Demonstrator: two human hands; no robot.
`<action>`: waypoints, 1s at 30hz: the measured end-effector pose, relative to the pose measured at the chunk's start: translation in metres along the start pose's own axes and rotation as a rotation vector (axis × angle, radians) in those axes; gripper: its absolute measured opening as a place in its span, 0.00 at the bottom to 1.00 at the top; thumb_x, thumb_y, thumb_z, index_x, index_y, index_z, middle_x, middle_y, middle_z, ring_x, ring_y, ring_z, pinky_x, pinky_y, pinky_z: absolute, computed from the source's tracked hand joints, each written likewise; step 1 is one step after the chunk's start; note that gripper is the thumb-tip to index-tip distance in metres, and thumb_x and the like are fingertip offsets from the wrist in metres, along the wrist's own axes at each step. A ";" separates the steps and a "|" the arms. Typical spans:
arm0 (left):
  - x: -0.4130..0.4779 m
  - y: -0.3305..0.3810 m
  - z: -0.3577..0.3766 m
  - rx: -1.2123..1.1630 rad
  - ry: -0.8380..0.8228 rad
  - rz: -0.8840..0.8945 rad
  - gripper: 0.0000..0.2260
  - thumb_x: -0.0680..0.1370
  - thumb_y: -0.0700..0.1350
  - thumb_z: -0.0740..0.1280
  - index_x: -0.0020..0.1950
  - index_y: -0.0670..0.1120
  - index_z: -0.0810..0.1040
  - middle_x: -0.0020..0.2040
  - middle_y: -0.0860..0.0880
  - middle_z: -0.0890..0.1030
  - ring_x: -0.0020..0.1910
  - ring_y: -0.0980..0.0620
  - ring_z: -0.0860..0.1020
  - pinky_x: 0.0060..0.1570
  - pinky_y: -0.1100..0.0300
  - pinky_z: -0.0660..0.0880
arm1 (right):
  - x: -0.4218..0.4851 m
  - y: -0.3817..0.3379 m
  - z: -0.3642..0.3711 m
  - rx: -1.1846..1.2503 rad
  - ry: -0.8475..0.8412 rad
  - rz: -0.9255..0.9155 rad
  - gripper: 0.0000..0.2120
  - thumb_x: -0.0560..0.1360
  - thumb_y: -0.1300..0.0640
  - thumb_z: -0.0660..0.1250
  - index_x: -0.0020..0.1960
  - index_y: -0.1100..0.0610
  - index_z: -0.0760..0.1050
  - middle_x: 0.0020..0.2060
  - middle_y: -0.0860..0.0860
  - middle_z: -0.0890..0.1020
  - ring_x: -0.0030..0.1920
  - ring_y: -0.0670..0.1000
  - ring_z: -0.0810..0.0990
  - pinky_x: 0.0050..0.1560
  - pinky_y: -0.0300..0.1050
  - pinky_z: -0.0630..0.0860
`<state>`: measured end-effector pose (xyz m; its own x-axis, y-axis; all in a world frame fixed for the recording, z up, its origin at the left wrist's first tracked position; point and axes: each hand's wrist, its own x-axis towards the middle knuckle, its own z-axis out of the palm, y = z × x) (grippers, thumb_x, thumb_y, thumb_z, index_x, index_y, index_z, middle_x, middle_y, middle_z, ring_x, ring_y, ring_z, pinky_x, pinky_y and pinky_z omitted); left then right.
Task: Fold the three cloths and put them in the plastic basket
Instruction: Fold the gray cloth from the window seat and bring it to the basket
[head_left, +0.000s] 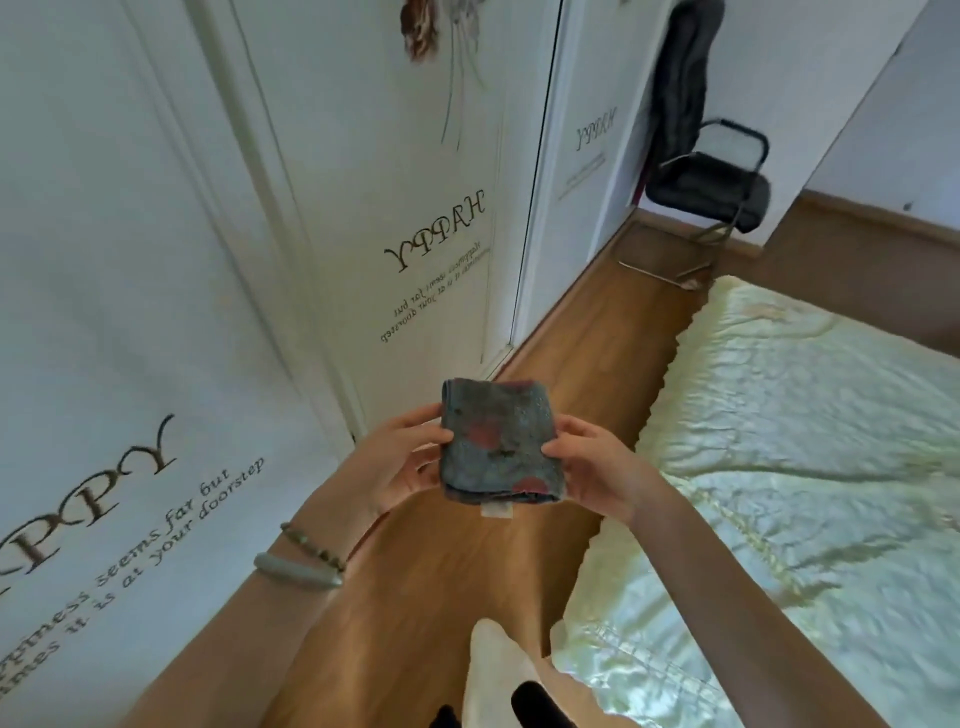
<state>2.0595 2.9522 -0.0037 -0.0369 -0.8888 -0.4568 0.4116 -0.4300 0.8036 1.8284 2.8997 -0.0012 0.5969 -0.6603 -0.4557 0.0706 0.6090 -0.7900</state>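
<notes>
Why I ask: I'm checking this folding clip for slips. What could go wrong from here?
1. The folded cloth is held in mid-air by its side edges only, with the left hand and right hand pinching it. The layers could slip open.
2. It hangs over the wooden floor, not the bed, so a drop would land there.
3. No plastic basket is in view, so carrying the cloth there could loosen the fold.

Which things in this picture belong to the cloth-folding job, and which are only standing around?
For the job: folded cloth, held at its sides by the left hand and right hand. The basket is not in view.

Just around: bed, black chair, wardrobe doors, wooden floor, bracelets.
</notes>
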 end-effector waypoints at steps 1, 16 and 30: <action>0.015 0.005 0.002 0.012 -0.015 -0.007 0.15 0.75 0.33 0.64 0.57 0.46 0.81 0.44 0.47 0.84 0.41 0.49 0.82 0.38 0.54 0.80 | 0.007 -0.004 -0.007 0.008 0.015 -0.008 0.32 0.66 0.60 0.72 0.68 0.62 0.67 0.57 0.60 0.75 0.58 0.61 0.76 0.42 0.48 0.80; 0.277 0.116 0.087 0.178 -0.151 -0.104 0.15 0.74 0.33 0.64 0.59 0.44 0.80 0.52 0.42 0.79 0.51 0.45 0.76 0.50 0.47 0.77 | 0.145 -0.139 -0.156 0.190 0.161 -0.146 0.27 0.67 0.62 0.71 0.64 0.62 0.70 0.62 0.63 0.72 0.64 0.64 0.73 0.54 0.55 0.78; 0.488 0.194 0.187 0.217 -0.299 -0.134 0.14 0.76 0.35 0.64 0.60 0.43 0.78 0.50 0.44 0.80 0.50 0.46 0.76 0.46 0.51 0.79 | 0.236 -0.279 -0.288 0.176 0.310 -0.257 0.29 0.66 0.61 0.70 0.66 0.65 0.68 0.63 0.65 0.73 0.62 0.65 0.75 0.55 0.56 0.78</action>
<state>1.9508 2.4056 0.0013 -0.3537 -0.8158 -0.4576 0.1838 -0.5403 0.8211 1.7193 2.4475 -0.0065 0.2754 -0.8847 -0.3760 0.3369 0.4552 -0.8242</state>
